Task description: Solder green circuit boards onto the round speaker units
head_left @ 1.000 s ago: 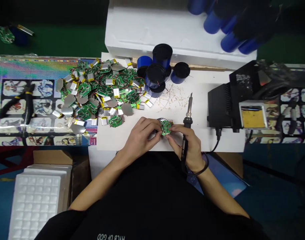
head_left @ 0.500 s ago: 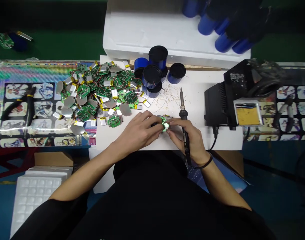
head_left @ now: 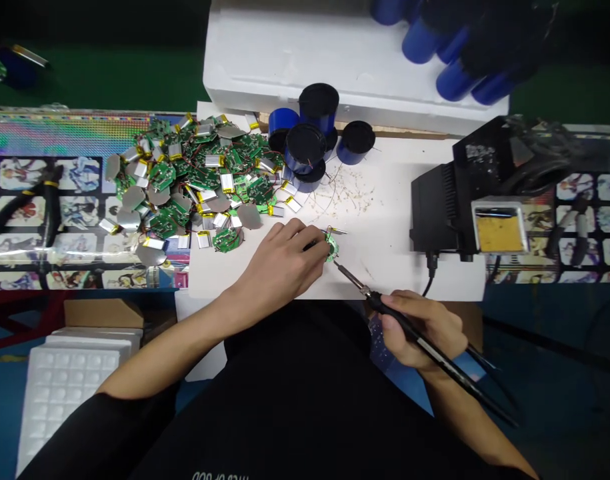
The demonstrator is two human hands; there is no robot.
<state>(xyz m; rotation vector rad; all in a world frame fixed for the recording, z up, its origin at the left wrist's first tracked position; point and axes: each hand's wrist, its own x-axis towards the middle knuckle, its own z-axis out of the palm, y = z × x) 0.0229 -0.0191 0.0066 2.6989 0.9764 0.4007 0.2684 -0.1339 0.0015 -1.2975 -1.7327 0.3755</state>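
My left hand (head_left: 295, 260) is closed on a small green circuit board (head_left: 331, 247) over the white work surface; its fingers cover most of the board. Between the fingers and thumb of my right hand (head_left: 425, 327) is a black soldering iron (head_left: 409, 327), slanting up to the left. The iron's tip is at the lower right edge of the board; whether it touches I cannot tell. Left of my left hand spreads a heap of green circuit boards (head_left: 199, 180) with wires, silver discs and small silver battery cells. Several blue cylinders with black tops (head_left: 305, 148) stand behind it.
A black soldering station (head_left: 435, 207) with a yellow sponge (head_left: 498, 233) stands at the right. Pliers (head_left: 52, 200) lie far left, more cutters (head_left: 577, 227) far right. A white foam block (head_left: 285, 60) borders the back, with more blue cylinders (head_left: 455, 80) on it. Wire scraps litter the surface.
My right hand has left the board and moved right and down. The soldering iron has swung from pointing upward to pointing left, its tip now by the board. My left hand stays on the board.
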